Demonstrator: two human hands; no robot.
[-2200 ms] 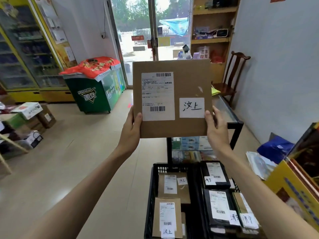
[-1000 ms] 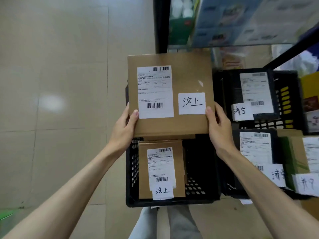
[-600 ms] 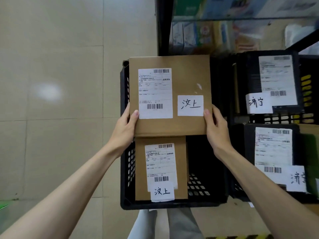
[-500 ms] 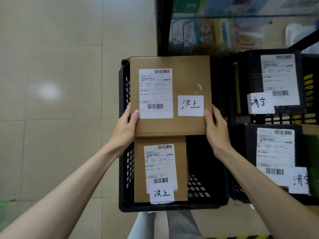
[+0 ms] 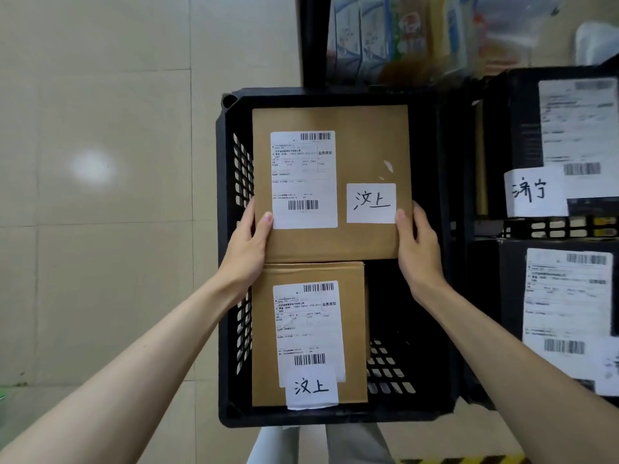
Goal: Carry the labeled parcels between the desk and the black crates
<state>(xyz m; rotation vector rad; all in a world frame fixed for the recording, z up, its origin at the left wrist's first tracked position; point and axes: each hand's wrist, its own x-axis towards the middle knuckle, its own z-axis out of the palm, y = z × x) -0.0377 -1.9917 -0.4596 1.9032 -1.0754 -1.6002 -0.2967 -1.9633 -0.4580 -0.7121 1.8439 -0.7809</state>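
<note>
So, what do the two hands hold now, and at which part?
The brown parcel: the left hand grips its lower left edge, the right hand its lower right edge, over the black crate.

Pale beige floor tiles [image 5: 100,279] filled the frame's left, catching a soft light glare [image 5: 92,167]. Blurred packaged goods [image 5: 402,38] sat behind a black post [image 5: 310,41] at the top.

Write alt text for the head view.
Both hands, left hand and right hand, hold a brown labeled parcel over a black crate, above a second brown parcel in it. Another black crate of parcels sits to the right.
</note>
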